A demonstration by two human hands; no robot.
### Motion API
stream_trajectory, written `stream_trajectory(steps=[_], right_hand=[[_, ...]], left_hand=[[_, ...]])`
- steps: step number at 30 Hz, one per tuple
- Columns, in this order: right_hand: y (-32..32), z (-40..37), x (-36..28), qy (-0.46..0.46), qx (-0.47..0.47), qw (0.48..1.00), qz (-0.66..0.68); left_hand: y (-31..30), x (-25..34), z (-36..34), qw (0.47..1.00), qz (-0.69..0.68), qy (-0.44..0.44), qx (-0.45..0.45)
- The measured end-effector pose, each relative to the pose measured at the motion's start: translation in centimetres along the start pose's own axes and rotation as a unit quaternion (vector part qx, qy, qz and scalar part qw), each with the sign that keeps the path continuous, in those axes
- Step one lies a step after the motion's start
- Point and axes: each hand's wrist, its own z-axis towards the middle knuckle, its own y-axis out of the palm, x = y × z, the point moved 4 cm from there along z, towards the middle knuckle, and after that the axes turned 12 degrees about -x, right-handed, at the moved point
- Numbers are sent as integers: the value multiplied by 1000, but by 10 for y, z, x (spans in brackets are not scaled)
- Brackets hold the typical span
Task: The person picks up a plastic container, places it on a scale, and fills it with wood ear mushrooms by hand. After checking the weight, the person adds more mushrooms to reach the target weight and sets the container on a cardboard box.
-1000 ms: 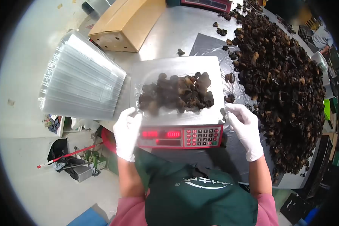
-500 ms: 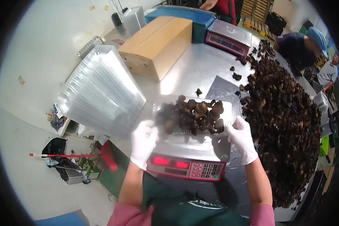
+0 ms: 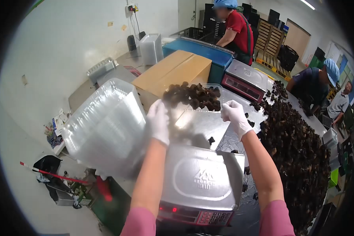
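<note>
A clear plastic tray (image 3: 213,110) heaped with dark brown pieces that look like wood ear mushrooms (image 3: 192,96) is held up in front of the cardboard box. Closed around its left side is my white-gloved left hand (image 3: 158,121). My right hand (image 3: 236,117), gloved too, pinches the right edge. Nearer to me stands a digital scale (image 3: 202,177) with a bare metal plate and a red-lit display. A tall stack of nested clear trays (image 3: 106,122) leans just left of my left hand.
The cardboard box (image 3: 177,69) stands behind the tray, with a blue tub (image 3: 200,50) beyond. A second scale (image 3: 246,75) sits to its right. A large mushroom pile (image 3: 295,157) covers the table's right side. Co-workers in blue caps (image 3: 239,33) stand at the back and right.
Both hands have lifted the filled tray off the scale and carried it forward, toward the cardboard box. The scale's plate is now bare. My view has tilted up, bringing more of the co-workers into sight.
</note>
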Motion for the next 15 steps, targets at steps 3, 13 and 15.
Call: stream_trajectory(steps=[3,13,15], right_hand=[[15,38,1,-4,0,1000,21],[57,151,2,14,56,987,152],[53,132,-2,5,26,991,135]], left_hand=[[10,-2,7,1000,-9,-17,6],[-8,119,-148,767,534,292,-205],[-29,158,-181,627,674,379,-88]])
